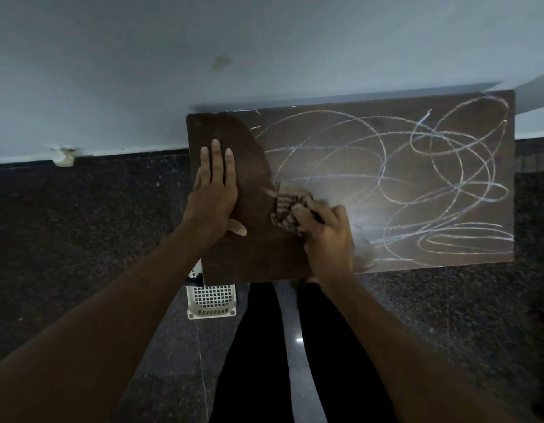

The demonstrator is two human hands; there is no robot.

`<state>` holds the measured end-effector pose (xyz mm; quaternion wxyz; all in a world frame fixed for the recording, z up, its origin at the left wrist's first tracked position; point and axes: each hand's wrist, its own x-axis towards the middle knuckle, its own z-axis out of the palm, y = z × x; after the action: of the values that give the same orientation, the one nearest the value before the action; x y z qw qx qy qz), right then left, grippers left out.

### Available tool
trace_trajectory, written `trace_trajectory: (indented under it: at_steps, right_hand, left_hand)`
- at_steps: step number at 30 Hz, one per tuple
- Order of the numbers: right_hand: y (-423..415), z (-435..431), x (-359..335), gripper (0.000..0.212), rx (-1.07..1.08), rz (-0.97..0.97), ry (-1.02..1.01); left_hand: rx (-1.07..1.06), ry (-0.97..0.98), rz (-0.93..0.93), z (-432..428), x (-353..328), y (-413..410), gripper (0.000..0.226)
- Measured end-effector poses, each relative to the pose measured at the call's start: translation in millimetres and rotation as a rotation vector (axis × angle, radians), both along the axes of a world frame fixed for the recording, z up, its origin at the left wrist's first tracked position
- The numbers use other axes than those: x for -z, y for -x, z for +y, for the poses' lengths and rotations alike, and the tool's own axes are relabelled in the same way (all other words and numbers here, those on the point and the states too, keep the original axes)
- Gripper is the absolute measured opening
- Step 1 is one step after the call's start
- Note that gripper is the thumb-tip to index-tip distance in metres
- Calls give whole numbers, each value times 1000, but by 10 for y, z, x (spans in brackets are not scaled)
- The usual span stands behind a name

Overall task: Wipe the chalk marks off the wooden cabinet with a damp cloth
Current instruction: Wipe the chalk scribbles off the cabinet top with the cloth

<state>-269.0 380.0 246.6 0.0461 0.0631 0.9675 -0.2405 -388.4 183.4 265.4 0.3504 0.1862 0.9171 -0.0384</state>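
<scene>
The dark wooden cabinet top [325,141] stands against the pale wall. White looping chalk marks [432,178] cover its middle and right part. The left part of the top shows dark, bare wood with no chalk. My left hand [214,190] lies flat on that bare part, fingers spread and pointing toward the wall. My right hand [325,233] is closed on a crumpled striped cloth [284,209] and presses it on the wood near the front edge, at the border between the bare area and the chalk. The cloth and right hand look blurred.
A white perforated plastic basket [211,300] sits on the dark speckled floor [81,239] below the cabinet's front left corner. My legs in black trousers [258,346] stand right in front of the cabinet. A chipped patch [64,155] marks the wall's base at left.
</scene>
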Motion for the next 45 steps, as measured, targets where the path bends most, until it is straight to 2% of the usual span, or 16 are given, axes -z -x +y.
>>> trace_trajectory:
  at_steps: [2, 6, 8, 10, 12, 17, 22, 29, 35, 37, 41, 45]
  right_hand:
    - [327, -64, -29, 65, 38, -7, -7]
    - [990, -399, -79, 46, -50, 40, -10]
    - [1168, -507, -92, 39, -52, 37, -19]
    - [1174, -559, -103, 40, -29, 35, -16]
    - [1059, -577, -115, 45, -43, 43, -15]
    - [315, -515, -50, 54, -240, -23, -28]
    - [-566, -490, 87, 38, -299, 8, 21]
    - [-400, -455, 105, 42, -305, 40, 38]
    - [404, -486, 41, 63, -228, -62, -7]
    - [771, -533, -8, 57, -175, -47, -13]
    - [1477, -652, -71, 29, -79, 8, 51]
    - [1783, -727, -80, 33, -116, 1, -48]
  left_hand:
    - [1, -10, -5, 33, 20, 10, 161]
    - [-23, 20, 23, -80, -2, 14, 162]
    - [-19, 21, 24, -74, 8, 14, 161]
    - [-18, 20, 19, -59, 9, 5, 161]
    - [-31, 5, 15, -67, 17, -11, 161]
    - [-49, -76, 21, -137, 39, -29, 159]
    - [-25, -86, 36, -192, 50, -17, 160]
    - [-30, -152, -1, -281, 41, 15, 164]
    - [-50, -254, -40, -443, 44, 53, 164]
    - [-74, -273, -22, -461, 54, 36, 166]
    - [-59, -291, -7, -503, 62, 37, 167]
    - [-40, -244, 17, -508, 55, 49, 166]
